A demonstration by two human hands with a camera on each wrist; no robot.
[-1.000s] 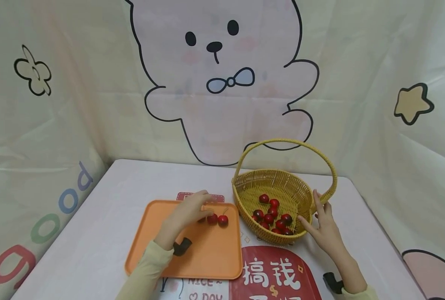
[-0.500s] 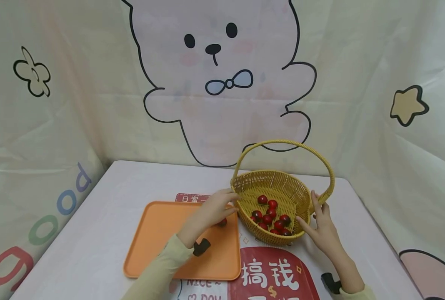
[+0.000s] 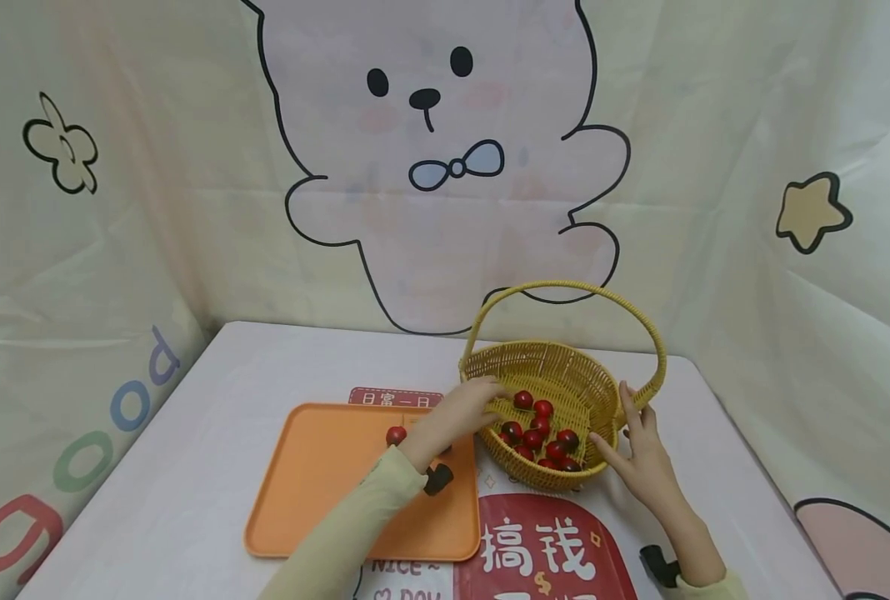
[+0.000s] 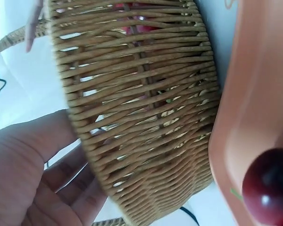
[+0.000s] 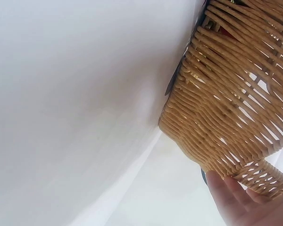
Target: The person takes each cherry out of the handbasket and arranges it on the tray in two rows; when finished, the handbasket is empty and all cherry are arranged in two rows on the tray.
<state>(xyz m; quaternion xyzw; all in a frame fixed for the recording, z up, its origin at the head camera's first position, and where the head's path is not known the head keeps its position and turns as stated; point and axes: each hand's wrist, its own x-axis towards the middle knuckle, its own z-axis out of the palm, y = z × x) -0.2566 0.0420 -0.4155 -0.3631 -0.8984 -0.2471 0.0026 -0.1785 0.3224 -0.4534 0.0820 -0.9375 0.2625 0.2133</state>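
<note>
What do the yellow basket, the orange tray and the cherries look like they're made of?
Basket: perhaps rattan or plastic imitation, slightly shiny; gaps show between woven strands.
Tray: probably smooth, satiny plastic, with even colour and rounded corners.
Cherries: maybe glossy plastic, given their bright highlights, but they could be real fruit.
</note>
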